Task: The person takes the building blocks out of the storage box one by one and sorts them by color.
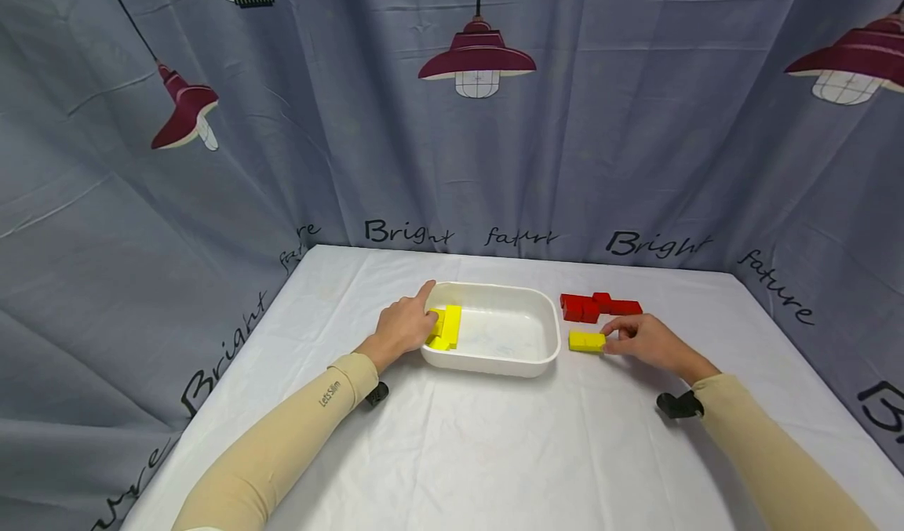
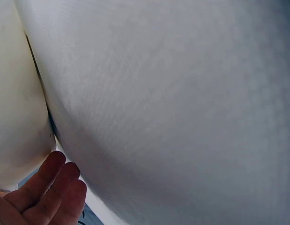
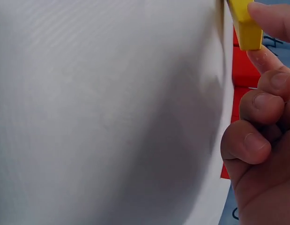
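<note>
My left hand [image 1: 406, 323] is at the left end of the white tray [image 1: 492, 366]: thumb over the rim on the inside, index finger extended toward the far left corner, other fingers against the outer wall. The hold looks light. My right hand [image 1: 646, 344] pinches a yellow block [image 1: 585, 342] by its right end between thumb and index finger, parted only by the block's width; the remaining fingers are curled in. This block is right of the tray, well apart from my left hand. I cannot tell whether it bears on the table [image 1: 494, 452].

Risks noted. The pinch takes one end only, so the block could pivot or slip if lifted by that end. The red blocks [image 1: 582, 309] lie just beyond it on the far side; a reach drifting that way could knock them. The tray's right wall stands between the block and the tray's interior; a low carry leftward would strike the rim and could drop the block outside. Inside, yellow blocks [image 1: 453, 327] crowd the left end beside my thumb; uneven thumb pressure could shift them, or tip the tray, since nothing steadies its right end.
</note>
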Demonstrator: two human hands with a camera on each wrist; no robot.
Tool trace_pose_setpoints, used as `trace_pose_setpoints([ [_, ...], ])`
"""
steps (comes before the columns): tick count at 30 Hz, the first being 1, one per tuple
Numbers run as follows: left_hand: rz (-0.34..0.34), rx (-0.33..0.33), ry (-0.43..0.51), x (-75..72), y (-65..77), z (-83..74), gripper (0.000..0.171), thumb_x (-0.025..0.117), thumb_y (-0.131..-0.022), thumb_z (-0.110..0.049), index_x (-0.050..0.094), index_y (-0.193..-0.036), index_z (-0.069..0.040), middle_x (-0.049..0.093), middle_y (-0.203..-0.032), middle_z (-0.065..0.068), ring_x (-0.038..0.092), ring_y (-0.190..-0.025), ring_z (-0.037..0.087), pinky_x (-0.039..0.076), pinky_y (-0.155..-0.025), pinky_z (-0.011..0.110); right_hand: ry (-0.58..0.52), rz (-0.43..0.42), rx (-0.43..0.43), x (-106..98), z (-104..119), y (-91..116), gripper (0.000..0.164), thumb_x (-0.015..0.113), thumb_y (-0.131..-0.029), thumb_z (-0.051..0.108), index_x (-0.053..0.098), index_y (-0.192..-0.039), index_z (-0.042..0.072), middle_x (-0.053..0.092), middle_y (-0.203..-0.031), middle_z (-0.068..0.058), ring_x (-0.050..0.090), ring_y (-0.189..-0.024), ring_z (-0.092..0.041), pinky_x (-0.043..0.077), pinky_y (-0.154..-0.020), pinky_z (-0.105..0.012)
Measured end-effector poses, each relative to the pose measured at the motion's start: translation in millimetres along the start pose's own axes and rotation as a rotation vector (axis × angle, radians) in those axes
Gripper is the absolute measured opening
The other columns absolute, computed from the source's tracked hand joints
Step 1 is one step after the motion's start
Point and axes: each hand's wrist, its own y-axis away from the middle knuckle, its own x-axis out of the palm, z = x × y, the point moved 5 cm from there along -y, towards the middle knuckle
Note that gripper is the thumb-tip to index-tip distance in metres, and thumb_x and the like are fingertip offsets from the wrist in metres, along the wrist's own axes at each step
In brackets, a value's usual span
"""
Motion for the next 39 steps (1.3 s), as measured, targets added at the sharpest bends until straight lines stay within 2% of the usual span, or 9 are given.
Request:
trace_pose_setpoints([
  [11, -0.008, 0.005, -0.005, 0.0, -1.8, 1.4, 0.065, 0.044, -0.098, -0.035, 0.026, -0.16, -0.026, 0.062, -0.075, 0.003, 0.059, -0.073, 0.026, 0.048, -0.066, 0.041, -0.003, 0.01, 0.007, 8, 0, -4, 0.042, 0.082, -0.083, 0.031, 0.071, -0.115, 0.007, 0.051, -0.077, -0.004, 0.047, -0.074, -0.021, 0.038, -0.059, -0.027],
  [17, 0.001, 0.003, 0.008, 0.6, -1.2, 1.0, 0.065, 0.044, -0.098, -0.035, 0.026, -0.16, -0.026, 0.065, -0.081, 0.006, 0.059, -0.073, 0.025, 0.048, -0.068, 0.041, -0.02, 0.021, 0.007, 10, 4, -2, 0.039, 0.081, -0.083, 0.028, 0.072, -0.113, 0.006, 0.052, -0.076, -0.004, 0.046, -0.069, -0.021, 0.036, -0.056, -0.026],
  [24, 0.008, -0.005, 0.006, 0.1, 0.3, 0.3, 0.065, 0.043, -0.099, -0.034, 0.025, -0.16, -0.025, 0.062, -0.074, 0.004, 0.059, -0.07, 0.024, 0.046, -0.066, 0.039, -0.03, 0.039, 0.012, 11, 5, -1, 0.039, 0.08, -0.084, 0.027, 0.07, -0.114, 0.005, 0.051, -0.076, -0.004, 0.046, -0.07, -0.021, 0.036, -0.057, -0.026],
  [29, 0.007, -0.003, 0.011, 2.4, -0.6, -1.3, 0.065, 0.044, -0.099, -0.034, 0.026, -0.16, -0.025, 0.064, -0.079, 0.005, 0.059, -0.072, 0.025, 0.047, -0.067, 0.039, 0.003, 0.043, 0.02, 11, 5, 1, 0.042, 0.081, -0.083, 0.03, 0.07, -0.115, 0.005, 0.051, -0.077, -0.004, 0.047, -0.073, -0.02, 0.038, -0.06, -0.027],
  [34, -0.001, 0.002, 0.01, 3.4, -1.7, -1.2, 0.065, 0.044, -0.099, -0.034, 0.026, -0.16, -0.025, 0.063, -0.073, 0.003, 0.059, -0.072, 0.025, 0.047, -0.069, 0.04, 0.041, 0.038, 0.005, 9, 9, 3, 0.044, 0.081, -0.083, 0.034, 0.07, -0.116, 0.007, 0.052, -0.078, -0.004, 0.047, -0.076, -0.02, 0.039, -0.061, -0.027],
  [39, -0.007, -0.006, 0.007, 2.0, -1.0, 1.8, 0.065, 0.044, -0.098, -0.033, 0.026, -0.16, -0.026, 0.062, -0.07, 0.003, 0.058, -0.072, 0.026, 0.048, -0.069, 0.041, 0.062, 0.009, -0.027, 3, 21, -1, 0.043, 0.081, -0.083, 0.033, 0.07, -0.116, 0.009, 0.053, -0.078, -0.005, 0.047, -0.072, -0.021, 0.038, -0.057, -0.026],
])
